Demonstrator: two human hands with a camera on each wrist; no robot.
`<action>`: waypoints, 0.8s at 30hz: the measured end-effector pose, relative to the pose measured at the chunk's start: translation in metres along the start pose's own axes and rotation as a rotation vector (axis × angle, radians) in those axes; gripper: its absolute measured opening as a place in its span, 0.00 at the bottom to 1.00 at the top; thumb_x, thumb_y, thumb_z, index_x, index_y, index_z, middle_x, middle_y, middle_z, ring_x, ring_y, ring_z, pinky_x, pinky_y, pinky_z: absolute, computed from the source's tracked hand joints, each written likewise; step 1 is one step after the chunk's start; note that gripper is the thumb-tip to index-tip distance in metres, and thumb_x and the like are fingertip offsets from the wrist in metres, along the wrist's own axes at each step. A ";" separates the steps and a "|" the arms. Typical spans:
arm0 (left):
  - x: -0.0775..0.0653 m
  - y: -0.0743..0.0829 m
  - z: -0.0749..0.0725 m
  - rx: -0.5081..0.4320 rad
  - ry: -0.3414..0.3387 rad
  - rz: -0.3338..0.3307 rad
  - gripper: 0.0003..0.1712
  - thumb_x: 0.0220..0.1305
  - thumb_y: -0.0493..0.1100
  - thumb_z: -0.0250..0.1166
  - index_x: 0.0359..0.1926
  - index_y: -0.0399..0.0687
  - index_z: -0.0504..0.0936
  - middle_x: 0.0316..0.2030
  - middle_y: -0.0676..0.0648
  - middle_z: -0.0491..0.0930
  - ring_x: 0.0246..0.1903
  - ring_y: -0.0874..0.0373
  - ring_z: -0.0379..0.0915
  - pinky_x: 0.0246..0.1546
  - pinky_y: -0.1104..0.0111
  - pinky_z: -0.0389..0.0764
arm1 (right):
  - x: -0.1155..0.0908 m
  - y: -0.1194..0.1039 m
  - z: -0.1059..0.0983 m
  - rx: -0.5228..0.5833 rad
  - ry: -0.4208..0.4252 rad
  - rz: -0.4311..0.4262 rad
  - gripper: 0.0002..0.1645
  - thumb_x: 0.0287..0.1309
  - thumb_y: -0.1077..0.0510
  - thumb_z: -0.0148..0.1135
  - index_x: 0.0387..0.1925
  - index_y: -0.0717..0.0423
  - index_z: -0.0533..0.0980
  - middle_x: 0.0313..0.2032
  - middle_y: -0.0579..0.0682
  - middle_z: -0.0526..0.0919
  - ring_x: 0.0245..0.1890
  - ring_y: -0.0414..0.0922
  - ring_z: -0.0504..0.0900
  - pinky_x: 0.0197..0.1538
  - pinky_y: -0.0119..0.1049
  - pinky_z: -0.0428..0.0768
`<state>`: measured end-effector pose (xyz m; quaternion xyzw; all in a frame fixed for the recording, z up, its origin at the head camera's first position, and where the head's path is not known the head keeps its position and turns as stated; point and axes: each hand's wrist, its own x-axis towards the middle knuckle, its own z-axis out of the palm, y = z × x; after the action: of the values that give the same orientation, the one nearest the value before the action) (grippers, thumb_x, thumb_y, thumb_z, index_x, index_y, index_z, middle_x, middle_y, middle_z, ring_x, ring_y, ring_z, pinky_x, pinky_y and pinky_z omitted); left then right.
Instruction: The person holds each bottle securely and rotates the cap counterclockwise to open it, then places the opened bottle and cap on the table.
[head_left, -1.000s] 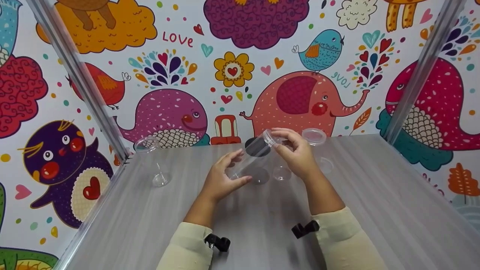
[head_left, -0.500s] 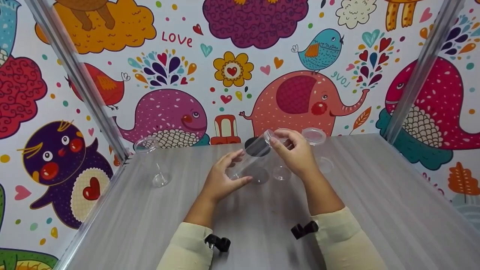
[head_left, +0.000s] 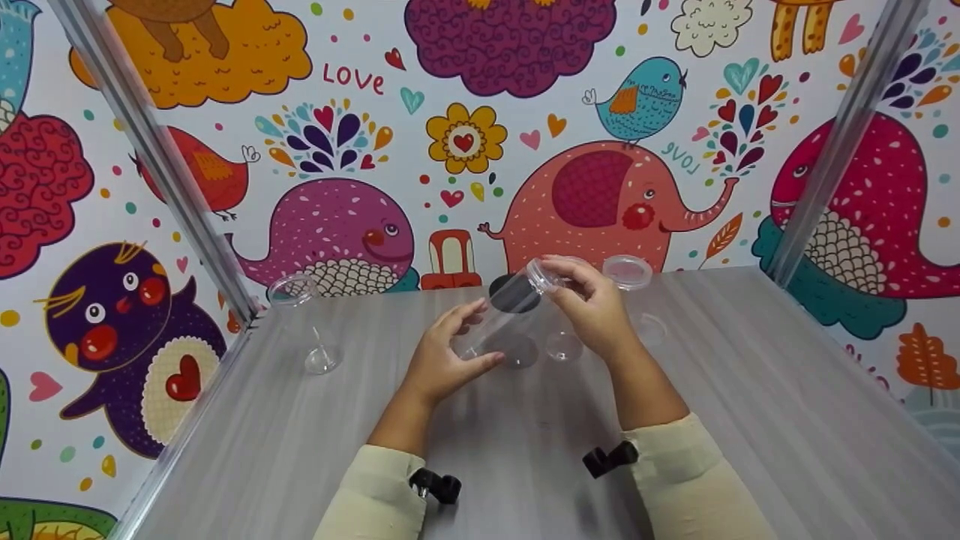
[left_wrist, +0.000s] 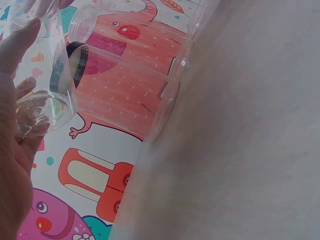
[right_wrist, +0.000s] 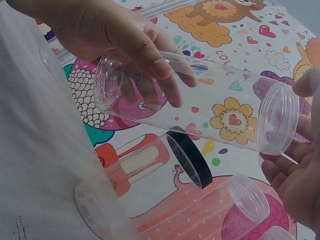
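A clear cylindrical jar (head_left: 499,311) is held tilted above the table, its clear screw lid (head_left: 538,277) at the upper right. My left hand (head_left: 442,356) grips the jar's base end, thumb on the near side and fingers round the far side. At the other end, my right hand (head_left: 592,304) holds the lid between thumb and fingers. The right wrist view shows the jar (right_wrist: 200,100) lengthwise, with the lid (right_wrist: 280,120) at the right fingertips. Right behind it stands a clear jar with a black lid (right_wrist: 190,159), partly covered by the held jar in the head view.
More clear jars stand on the grey wood-grain table (head_left: 525,450): one jar (head_left: 322,360) at the left, one jar (head_left: 564,346) behind my right hand, one jar (head_left: 628,274) at the back right. A printed cartoon wall (head_left: 465,75) closes the back, with metal posts (head_left: 847,142) at both sides.
My right fingers shift slightly on the lid, moving over it and back. The left hand and the jar stay in place.
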<state>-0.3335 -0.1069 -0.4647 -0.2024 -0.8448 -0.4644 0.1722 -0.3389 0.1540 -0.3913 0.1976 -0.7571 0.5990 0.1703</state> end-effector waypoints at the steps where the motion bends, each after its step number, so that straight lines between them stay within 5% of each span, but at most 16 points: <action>1: 0.000 0.000 0.000 0.000 0.001 0.002 0.51 0.51 0.70 0.81 0.75 0.68 0.75 0.67 0.63 0.80 0.65 0.63 0.79 0.66 0.56 0.84 | 0.000 0.000 0.000 0.003 -0.003 -0.002 0.22 0.69 0.60 0.64 0.62 0.45 0.85 0.65 0.48 0.84 0.61 0.49 0.82 0.59 0.26 0.84; 9: 0.000 0.000 0.000 -0.013 0.007 0.001 0.52 0.51 0.71 0.81 0.75 0.66 0.75 0.68 0.63 0.80 0.65 0.62 0.80 0.67 0.52 0.84 | 0.001 0.000 -0.001 -0.013 -0.003 0.007 0.22 0.70 0.59 0.63 0.63 0.46 0.84 0.66 0.48 0.83 0.62 0.49 0.81 0.59 0.28 0.84; 15: 0.001 -0.001 0.001 -0.014 0.010 0.014 0.51 0.51 0.70 0.81 0.75 0.65 0.75 0.67 0.60 0.81 0.65 0.61 0.80 0.67 0.51 0.84 | 0.002 0.000 -0.001 -0.101 0.039 0.032 0.25 0.70 0.46 0.66 0.65 0.47 0.82 0.64 0.50 0.81 0.59 0.49 0.80 0.63 0.43 0.83; 24: 0.000 -0.001 0.002 0.011 -0.005 0.030 0.49 0.52 0.68 0.81 0.75 0.74 0.74 0.67 0.60 0.81 0.65 0.62 0.79 0.67 0.56 0.84 | 0.001 0.002 0.001 -0.203 0.046 0.096 0.29 0.67 0.37 0.70 0.63 0.43 0.83 0.57 0.50 0.84 0.49 0.49 0.82 0.49 0.42 0.88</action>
<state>-0.3342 -0.1057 -0.4669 -0.2153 -0.8447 -0.4566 0.1779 -0.3406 0.1530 -0.3931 0.1293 -0.8184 0.5310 0.1778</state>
